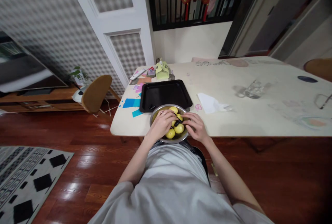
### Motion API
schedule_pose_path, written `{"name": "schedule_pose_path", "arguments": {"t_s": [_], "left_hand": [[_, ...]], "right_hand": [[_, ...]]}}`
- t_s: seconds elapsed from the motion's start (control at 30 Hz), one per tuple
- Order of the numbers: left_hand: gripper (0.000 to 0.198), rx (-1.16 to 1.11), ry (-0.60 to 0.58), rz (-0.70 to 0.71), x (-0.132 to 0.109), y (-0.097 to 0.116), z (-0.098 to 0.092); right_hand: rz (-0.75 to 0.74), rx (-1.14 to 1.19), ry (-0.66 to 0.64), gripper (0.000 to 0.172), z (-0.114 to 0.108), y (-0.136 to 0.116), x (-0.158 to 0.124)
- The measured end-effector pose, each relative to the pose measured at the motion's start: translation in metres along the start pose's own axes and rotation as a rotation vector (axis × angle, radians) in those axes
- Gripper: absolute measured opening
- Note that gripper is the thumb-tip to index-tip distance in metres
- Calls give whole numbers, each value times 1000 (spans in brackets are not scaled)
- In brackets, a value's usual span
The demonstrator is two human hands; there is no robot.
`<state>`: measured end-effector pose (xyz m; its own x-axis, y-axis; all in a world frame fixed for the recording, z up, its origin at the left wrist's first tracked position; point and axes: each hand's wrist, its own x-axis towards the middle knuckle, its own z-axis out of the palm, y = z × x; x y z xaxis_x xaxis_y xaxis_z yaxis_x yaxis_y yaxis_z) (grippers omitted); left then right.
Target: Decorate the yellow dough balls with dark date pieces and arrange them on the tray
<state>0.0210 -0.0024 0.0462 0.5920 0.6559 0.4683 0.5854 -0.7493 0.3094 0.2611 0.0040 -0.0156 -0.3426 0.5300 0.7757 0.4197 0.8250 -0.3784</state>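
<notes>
A round metal bowl (153,118) sits at the table's front edge, close to my body. Several yellow, lemon-like fruits (178,128) lie in it, with small dark oval pieces (177,123) among them; their kind is too small to tell. My left hand (165,121) reaches over the bowl's left side, its extended fingers resting on the yellow fruit, fingertips partly hidden. From the right, my right hand (195,126) comes over the rim with fingers apart, their tips beside the dark pieces. Just behind the bowl is a black baking tray (166,93), with small dark bits at its near left corner.
A crumpled white paper (209,103) lies right of the tray, and a clear glass (255,89) stands farther right. Beyond the tray are a green box (162,70) and a white remote (138,74). A wooden chair (96,94) stands left of the table.
</notes>
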Motion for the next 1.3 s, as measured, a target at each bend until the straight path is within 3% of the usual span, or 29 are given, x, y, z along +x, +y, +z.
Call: {"name": "schedule_pose_path", "arguments": {"t_s": [0.37,0.67,0.93,1.13,1.3], "left_hand": [[38,-12,-28,44,-1,3,-3],[35,-29,-13,55,-1,3,-4],[32,-38,5,95,-3,3,-3],[31,-106,168,91,-4,-2,-6],[28,-97,379,-79,-9,-22,-26]], "right_hand": [[-48,9,-105,29,-4,-1,2],[10,102,-10,36,-7,-3,2],[-36,94,4,28,-5,-3,2],[-26,80,1,30,-4,-2,2],[-27,82,8,29,-3,-2,1]]}}
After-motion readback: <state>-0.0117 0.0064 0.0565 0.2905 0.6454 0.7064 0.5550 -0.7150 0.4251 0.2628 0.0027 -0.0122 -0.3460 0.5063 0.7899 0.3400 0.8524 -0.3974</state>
